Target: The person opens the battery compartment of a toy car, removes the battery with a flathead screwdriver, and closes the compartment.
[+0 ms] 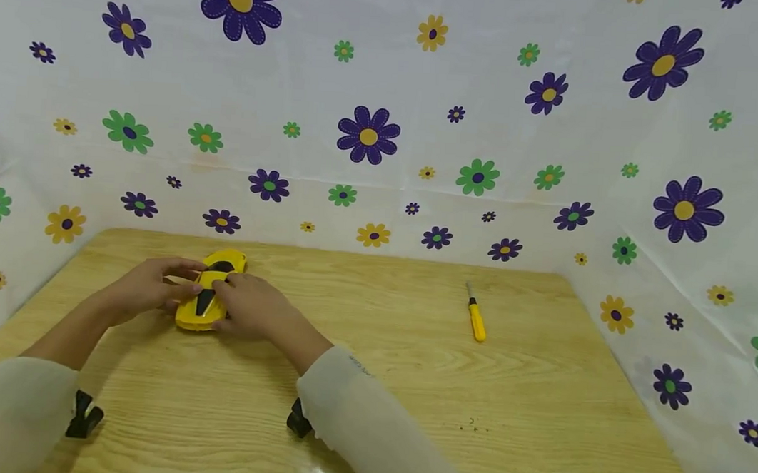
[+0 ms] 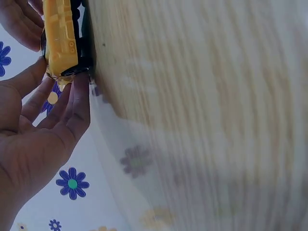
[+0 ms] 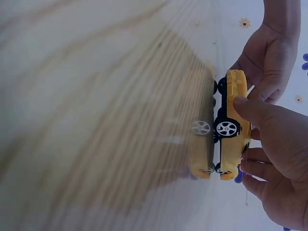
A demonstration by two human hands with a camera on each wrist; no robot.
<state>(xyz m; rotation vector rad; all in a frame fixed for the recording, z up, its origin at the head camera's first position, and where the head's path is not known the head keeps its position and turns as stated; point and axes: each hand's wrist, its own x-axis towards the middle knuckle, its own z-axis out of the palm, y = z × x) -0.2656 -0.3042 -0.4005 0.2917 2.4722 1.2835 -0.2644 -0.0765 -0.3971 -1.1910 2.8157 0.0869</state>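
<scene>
A yellow toy car [image 1: 205, 303] with black windows stands upright at the left rear of the wooden table. My left hand [image 1: 141, 288] holds its left side, with thumb and fingers spread along the body. From the other side my right hand [image 1: 253, 305] grips it, fingers on the roof and thumb low on the flank. In the right wrist view the toy car [image 3: 233, 113] shows silver-spoked wheels close above their reflection in the tabletop. Whether the wheels touch the wood I cannot tell. The left wrist view catches one end of the toy car [image 2: 60, 38] by the left fingertips.
A screwdriver [image 1: 476, 321] with a yellow and black handle lies on the right part of the table [image 1: 378, 379]. Small dark specks [image 1: 473, 427] lie nearer the front. A white flowered cloth [image 1: 310, 83] hangs behind the table and along its sides.
</scene>
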